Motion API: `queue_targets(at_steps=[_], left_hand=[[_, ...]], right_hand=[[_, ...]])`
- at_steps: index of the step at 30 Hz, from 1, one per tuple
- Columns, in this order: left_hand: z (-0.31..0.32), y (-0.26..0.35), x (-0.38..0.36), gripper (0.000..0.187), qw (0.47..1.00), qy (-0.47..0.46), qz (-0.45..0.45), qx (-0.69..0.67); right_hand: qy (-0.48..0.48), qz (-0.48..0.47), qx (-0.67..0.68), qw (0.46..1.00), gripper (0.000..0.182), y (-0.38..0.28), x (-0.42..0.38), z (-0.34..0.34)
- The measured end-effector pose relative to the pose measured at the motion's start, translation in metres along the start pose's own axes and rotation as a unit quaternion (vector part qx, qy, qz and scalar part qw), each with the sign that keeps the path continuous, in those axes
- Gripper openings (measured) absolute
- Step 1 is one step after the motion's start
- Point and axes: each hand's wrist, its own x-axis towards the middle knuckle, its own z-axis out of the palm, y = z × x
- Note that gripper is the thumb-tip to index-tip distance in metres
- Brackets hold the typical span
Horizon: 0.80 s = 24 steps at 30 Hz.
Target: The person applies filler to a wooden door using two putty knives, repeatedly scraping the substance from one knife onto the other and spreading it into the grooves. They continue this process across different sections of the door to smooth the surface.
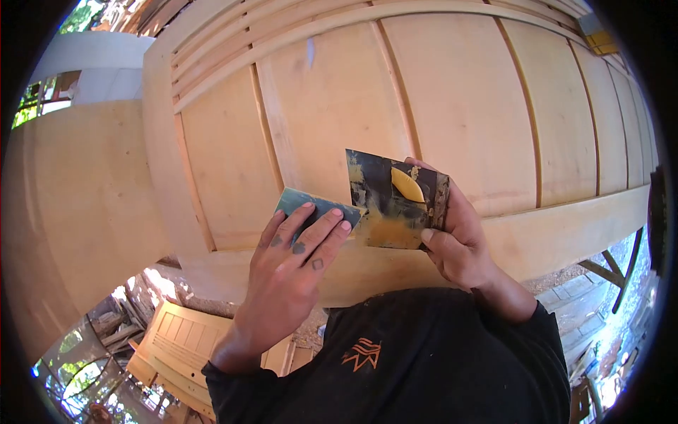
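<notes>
My left hand (pixel 286 283) grips a flat blue-green putty spreader (pixel 323 203), fingers laid over its face and its right corner close to the board. My right hand (pixel 462 244) holds a dark, square putty board (pixel 369 177) by its right side, thumb on the front. A smooth lump of yellow putty (pixel 407 185) sits on the board's upper right, with smeared yellow residue along the lower part. Both hands are over the near edge of a large pale wooden door (pixel 459 106) with grooved panels and slats.
A plain wooden panel (pixel 78 205) adjoins on the left. Another paneled door (pixel 180 332) lies lower down at left. A yellow and grey block (pixel 599 39) rests at the door's far right. Dark stand legs (pixel 614 275) show beneath the right side.
</notes>
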Motion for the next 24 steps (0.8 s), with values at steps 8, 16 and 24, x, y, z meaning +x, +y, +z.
queue_targets(at_steps=[8,16,24], left_hand=[[-0.018,-0.035,-0.010,0.045,0.989,-0.054,-0.091,-0.101],[0.005,-0.036,-0.040,0.041,0.969,-0.132,-0.210,-0.026],[0.031,-0.030,-0.055,0.047,0.949,-0.206,-0.237,-0.025]], right_hand=[[0.079,0.001,0.003,0.997,0.070,0.012,0.030,-0.011],[0.196,-0.014,-0.075,0.978,0.068,0.012,0.040,-0.056],[0.284,0.011,-0.110,0.952,0.072,0.008,0.032,-0.053]])
